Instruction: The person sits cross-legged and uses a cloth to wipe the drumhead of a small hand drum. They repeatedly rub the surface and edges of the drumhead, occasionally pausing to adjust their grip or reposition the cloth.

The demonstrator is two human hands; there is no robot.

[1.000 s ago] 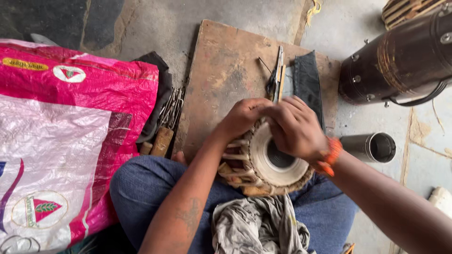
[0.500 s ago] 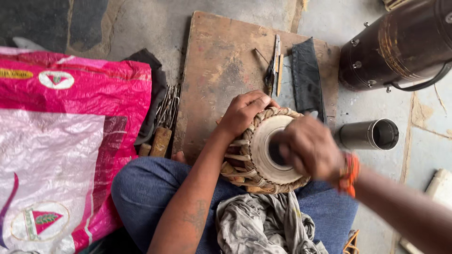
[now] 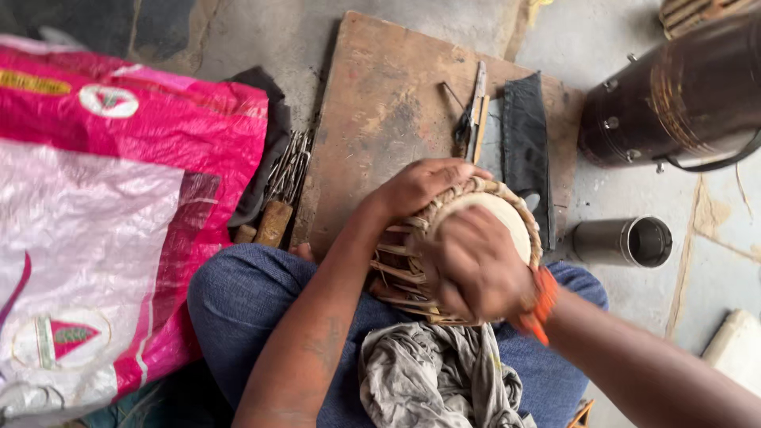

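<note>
- We are sitting cross-legged on the floor with a small laced hand drum, pale-skinned on top and bound with straps down its sides, resting tilted in our lap against the near edge of a wooden board.
- Our left hand is lying over the far rim of the drum, fingers curled down around the braided edge and gripping it.
- Our right hand is lying over the drumhead and is blurred; it is covering most of the skin, and we cannot tell whether its fingers are clenched or loose. An orange band is circling that wrist.
- A crumpled grey cloth is lying on our blue-trousered legs, just below the drum.
- On the board, pliers and a slim flat tool are lying beside a dark strip.
- A bundle of thin metal rods with wooden handles is lying left of the board, next to a pink and white woven sack.
- To the right, a steel tumbler is lying on its side, near a large dark barrel drum.
</note>
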